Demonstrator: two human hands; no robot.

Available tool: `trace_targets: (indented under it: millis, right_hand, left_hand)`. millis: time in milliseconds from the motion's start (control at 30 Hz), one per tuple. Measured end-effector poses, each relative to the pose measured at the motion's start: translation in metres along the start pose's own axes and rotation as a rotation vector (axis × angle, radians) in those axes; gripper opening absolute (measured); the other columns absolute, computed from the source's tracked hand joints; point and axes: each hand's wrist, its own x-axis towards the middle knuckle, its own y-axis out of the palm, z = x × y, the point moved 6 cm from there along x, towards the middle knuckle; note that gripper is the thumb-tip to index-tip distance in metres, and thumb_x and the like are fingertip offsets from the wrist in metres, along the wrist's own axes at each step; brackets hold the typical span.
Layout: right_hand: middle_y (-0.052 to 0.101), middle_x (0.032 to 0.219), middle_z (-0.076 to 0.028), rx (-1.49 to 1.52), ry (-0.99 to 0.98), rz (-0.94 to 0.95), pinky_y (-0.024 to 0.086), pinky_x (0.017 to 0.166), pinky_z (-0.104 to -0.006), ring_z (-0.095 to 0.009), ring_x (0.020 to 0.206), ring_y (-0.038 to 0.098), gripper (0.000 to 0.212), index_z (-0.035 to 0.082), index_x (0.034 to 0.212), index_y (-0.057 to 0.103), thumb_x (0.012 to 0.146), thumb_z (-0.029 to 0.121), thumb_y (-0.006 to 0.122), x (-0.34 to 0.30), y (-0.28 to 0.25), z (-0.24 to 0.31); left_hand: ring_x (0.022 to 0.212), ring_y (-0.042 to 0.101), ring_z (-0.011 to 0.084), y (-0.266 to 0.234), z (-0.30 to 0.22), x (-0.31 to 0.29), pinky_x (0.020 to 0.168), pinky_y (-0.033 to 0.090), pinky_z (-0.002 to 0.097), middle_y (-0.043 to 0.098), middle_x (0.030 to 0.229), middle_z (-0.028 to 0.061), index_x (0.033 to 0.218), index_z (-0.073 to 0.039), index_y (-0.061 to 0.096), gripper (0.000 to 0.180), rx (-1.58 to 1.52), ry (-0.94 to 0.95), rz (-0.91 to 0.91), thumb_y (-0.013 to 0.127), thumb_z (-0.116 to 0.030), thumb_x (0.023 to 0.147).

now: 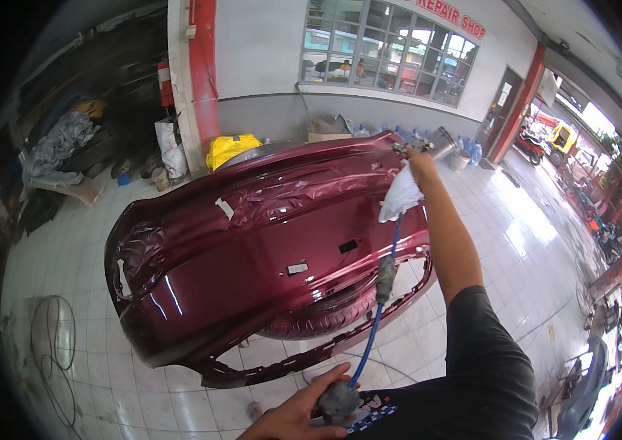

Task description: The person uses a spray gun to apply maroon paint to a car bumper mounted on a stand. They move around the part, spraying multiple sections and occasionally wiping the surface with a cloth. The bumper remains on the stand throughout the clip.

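Note:
A glossy maroon car bumper (237, 268) lies in front of me, propped over a tire (322, 319) covered in maroon overspray. My right hand (421, 163) stretches to the bumper's far right end, closed round a spray gun (408, 148) with a silver cup (441, 144). Wrapped at the gun's handle hangs a white cloth (402, 195). From there a blue air hose (374, 334) runs back toward me through a worn grey coupling (385, 279). Close to my body, my left hand (300, 411) grips a dark round fitting (339, 400) on the hose.
Crumpled masking film (303, 191) and a tape piece (224, 209) are on the bumper. Behind stand a yellow bag (231, 149), a cardboard box (329, 132) and blue water bottles (474, 152). A cable (54, 359) coils on the tiled floor at left. Motorcycles (535, 147) stand at right.

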Motion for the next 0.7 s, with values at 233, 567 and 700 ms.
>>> trace_targets:
  millis: [233,567,700]
  right_hand:
    - [0.065,0.083,-0.013,-0.333,-0.248,-0.287,0.051,0.057,-0.0377,-0.023,0.065,0.06,0.03,-0.004,0.102,0.063,0.099,0.026,0.065,0.111,-0.12,0.049]
    - [0.061,0.089,-0.008,-0.401,-0.008,0.317,0.051,0.054,-0.0357,-0.018,0.066,0.058,0.025,0.002,0.108,0.058,0.1,0.026,0.063,-0.095,0.141,0.099]
    - [0.06,0.086,-0.007,-0.481,-0.039,0.461,0.052,0.051,-0.0343,-0.018,0.066,0.058,0.025,0.005,0.111,0.056,0.099,0.026,0.063,-0.169,0.211,0.122]
  left_hand:
    - [0.129,0.056,0.027,0.027,-0.004,0.055,0.103,0.047,0.0395,0.036,0.154,0.0174,0.163,-0.011,0.002,0.107,-0.225,0.027,0.156,0.078,-0.007,0.088]
    - [0.139,0.047,0.0266,0.009,-0.009,-0.027,0.117,0.037,0.0418,0.035,0.161,0.0158,0.161,-0.009,0.02,0.083,-0.112,-0.018,0.172,0.06,0.005,0.09]
    - [0.147,0.038,0.0309,0.002,-0.01,-0.083,0.117,0.035,0.0409,0.031,0.164,0.0145,0.161,-0.009,0.024,0.086,0.034,0.186,0.197,0.055,0.011,0.083]
